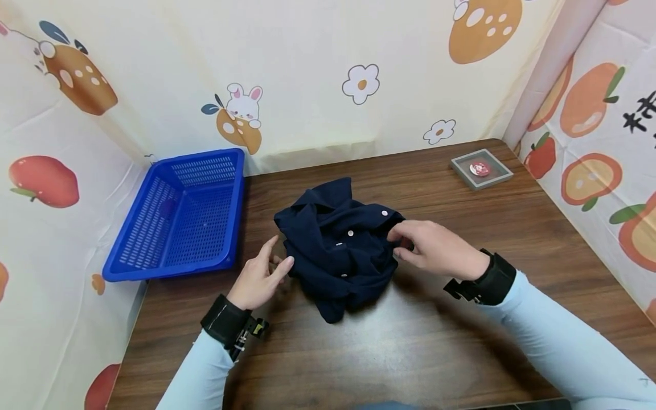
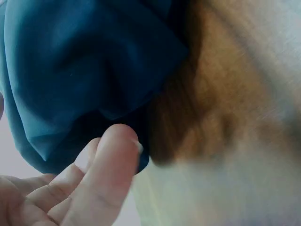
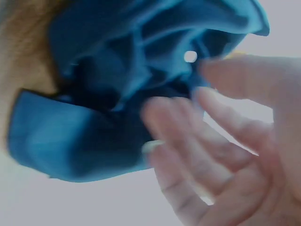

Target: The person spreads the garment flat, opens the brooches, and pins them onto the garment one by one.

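A crumpled dark navy garment (image 1: 343,245) with small white buttons lies bunched on the wooden table. My left hand (image 1: 258,279) is at its left side, fingers spread and thumb apart, holding nothing. In the left wrist view the thumb (image 2: 110,169) appears close to the cloth (image 2: 84,70); whether it touches I cannot tell. At the garment's right edge is my right hand (image 1: 433,245), its fingers loosely bent beside the fabric. The right wrist view shows these fingers (image 3: 188,136) blurred in front of the cloth (image 3: 94,141), with no fold visibly pinched.
A blue plastic basket (image 1: 236,216) with perforated walls stands left of the garment. Toward the back right of the wooden table (image 1: 348,364) sits a small grey square tray (image 1: 484,183) holding a round red-and-white item (image 1: 479,168). Printed curtains (image 1: 307,68) hang behind and at the sides.
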Available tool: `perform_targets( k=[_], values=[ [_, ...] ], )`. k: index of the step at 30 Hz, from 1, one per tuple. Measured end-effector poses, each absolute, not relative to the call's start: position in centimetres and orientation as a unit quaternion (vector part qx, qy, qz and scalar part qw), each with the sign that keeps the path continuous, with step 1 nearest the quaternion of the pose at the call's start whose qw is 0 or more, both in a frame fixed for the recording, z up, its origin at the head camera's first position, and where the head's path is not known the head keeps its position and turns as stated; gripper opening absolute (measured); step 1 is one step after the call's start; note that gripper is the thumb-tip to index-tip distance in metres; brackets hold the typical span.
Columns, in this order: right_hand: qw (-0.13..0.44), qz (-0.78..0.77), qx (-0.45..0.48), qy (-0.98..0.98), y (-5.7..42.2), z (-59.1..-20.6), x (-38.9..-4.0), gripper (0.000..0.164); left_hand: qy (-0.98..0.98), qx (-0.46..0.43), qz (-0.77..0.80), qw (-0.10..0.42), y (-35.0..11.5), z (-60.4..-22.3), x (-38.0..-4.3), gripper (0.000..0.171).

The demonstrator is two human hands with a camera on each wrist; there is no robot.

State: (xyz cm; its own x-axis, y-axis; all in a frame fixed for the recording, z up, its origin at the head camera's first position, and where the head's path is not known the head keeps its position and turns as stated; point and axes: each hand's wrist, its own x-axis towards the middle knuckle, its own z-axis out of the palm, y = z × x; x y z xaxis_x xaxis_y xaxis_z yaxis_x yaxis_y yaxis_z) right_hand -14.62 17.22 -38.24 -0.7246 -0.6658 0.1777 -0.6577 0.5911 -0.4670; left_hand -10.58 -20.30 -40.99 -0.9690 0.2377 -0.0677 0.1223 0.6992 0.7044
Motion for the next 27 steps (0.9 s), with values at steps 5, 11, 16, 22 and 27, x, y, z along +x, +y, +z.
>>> perform_targets(
  k=[5, 11, 16, 22, 27],
  values=[
    [-0.052, -0.274, -0.445, 0.851, 15.7, -36.4, -15.4, 0.041, 0.928, 0.107, 0.345, 0.091, -20.1, -41.7, -10.0, 0.072],
    [-0.007, -0.213, -0.500, 0.839, 12.6, -36.3, -16.8, 0.080, 0.919, 0.126, 0.351, 0.128, -19.5, -42.8, -9.2, 0.052],
    [0.038, -0.171, -0.493, 0.852, 10.6, -37.4, -18.4, 0.076, 0.914, 0.133, 0.359, 0.133, -19.2, -43.5, -9.0, 0.042],
    [0.060, -0.173, -0.494, 0.850, 10.1, -38.4, -19.8, 0.022, 0.910, 0.133, 0.367, 0.136, -19.1, -43.7, -9.3, 0.036],
    [0.081, -0.217, -0.453, 0.861, 11.0, -39.4, -20.6, 0.016, 0.911, 0.137, 0.369, 0.125, -19.2, -43.6, -9.8, 0.040]
  ],
)
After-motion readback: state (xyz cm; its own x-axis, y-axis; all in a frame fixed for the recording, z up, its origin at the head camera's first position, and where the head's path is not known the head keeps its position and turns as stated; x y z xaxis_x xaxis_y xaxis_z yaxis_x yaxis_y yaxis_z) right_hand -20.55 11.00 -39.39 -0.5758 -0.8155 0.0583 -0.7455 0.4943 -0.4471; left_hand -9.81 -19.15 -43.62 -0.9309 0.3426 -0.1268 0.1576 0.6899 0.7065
